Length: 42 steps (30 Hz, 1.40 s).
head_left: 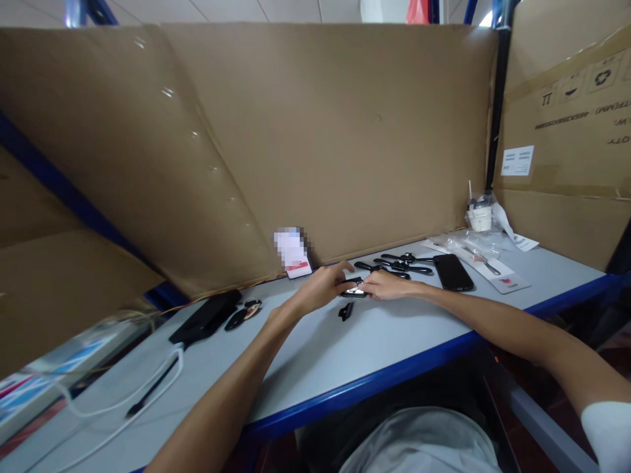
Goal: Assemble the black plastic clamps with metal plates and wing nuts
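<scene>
Both hands meet over the middle of the grey table. My left hand and my right hand together pinch a small black device with a pale face, held just above the surface. A short black strap piece lies on the table right below them. Several black straps lie in a loose group just beyond my right hand.
A black phone lies right of the straps, beside clear plastic bags and a small white cup. At the left sit a black case, a white cable and a black pen. Cardboard walls surround the table.
</scene>
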{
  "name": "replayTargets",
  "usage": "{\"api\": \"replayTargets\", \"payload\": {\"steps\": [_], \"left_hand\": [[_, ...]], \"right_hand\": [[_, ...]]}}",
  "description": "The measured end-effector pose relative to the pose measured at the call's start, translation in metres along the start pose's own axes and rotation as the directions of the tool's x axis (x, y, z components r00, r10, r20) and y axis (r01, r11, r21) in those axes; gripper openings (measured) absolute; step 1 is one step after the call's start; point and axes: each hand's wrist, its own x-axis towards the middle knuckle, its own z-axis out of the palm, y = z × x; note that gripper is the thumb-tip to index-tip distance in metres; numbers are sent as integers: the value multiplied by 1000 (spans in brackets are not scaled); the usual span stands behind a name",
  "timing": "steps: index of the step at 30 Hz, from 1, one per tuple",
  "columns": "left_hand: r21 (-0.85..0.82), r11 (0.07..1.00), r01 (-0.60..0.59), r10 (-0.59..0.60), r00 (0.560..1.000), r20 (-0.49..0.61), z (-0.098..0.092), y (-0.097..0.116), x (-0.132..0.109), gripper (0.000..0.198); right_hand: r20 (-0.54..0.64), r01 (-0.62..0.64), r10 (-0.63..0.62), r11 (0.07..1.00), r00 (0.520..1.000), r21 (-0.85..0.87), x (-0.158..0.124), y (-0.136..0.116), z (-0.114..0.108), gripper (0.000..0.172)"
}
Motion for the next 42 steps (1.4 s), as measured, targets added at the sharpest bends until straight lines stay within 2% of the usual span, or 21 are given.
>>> {"api": "replayTargets", "payload": {"steps": [2, 4, 9, 13, 16, 18, 21, 23, 25, 30, 39, 42], "left_hand": [[4, 999, 38, -38, 989, 140, -4, 4, -2, 39], [-1, 1000, 30, -29, 980, 199, -7, 8, -3, 45], [10, 1000, 4, -6, 985, 174, -10, 12, -3, 47], [34, 999, -1, -7, 978, 209, -12, 11, -3, 47], [100, 994, -35, 13, 977, 214, -12, 9, -3, 44], [200, 979, -35, 3, 987, 158, -10, 7, -3, 39], [370, 929, -27, 65, 994, -92, 1, 8, -2, 29], [476, 879, -24, 169, 950, -263, 10, 10, -2, 31], [532, 847, -15, 226, 916, -333, 19, 12, -1, 31], [493, 869, 29, 230, 860, -456, 26, 13, 2, 24], [295, 956, -5, 136, 894, -427, 30, -4, 8, 14], [263, 964, -44, 169, 862, -478, 31, -1, 7, 13]], "right_hand": [[23, 5, -5, 1000, 1000, 14, 0, 1, 1, 36], [47, -6, 4, 999, 999, 53, -2, 1, 2, 34], [131, -92, 73, 984, 989, 150, -9, -5, 0, 38], [180, -78, 51, 986, 982, 146, -11, -8, -3, 37], [110, -38, 26, 993, 994, 109, -9, -9, -3, 38], [18, -15, 13, 997, 1000, 70, -7, -9, -1, 41], [-120, -33, 39, 998, 992, 53, -3, -8, 2, 42], [-222, -74, 90, 994, 971, 81, 0, -6, 5, 42], [-299, -94, 127, 988, 946, 121, 1, -5, 8, 42], [-369, -107, 152, 985, 917, 139, 3, -5, 15, 44], [-312, -145, 196, 973, 930, 182, 2, -1, 21, 44], [-344, -119, 178, 975, 922, 186, 4, 1, 19, 42]]}}
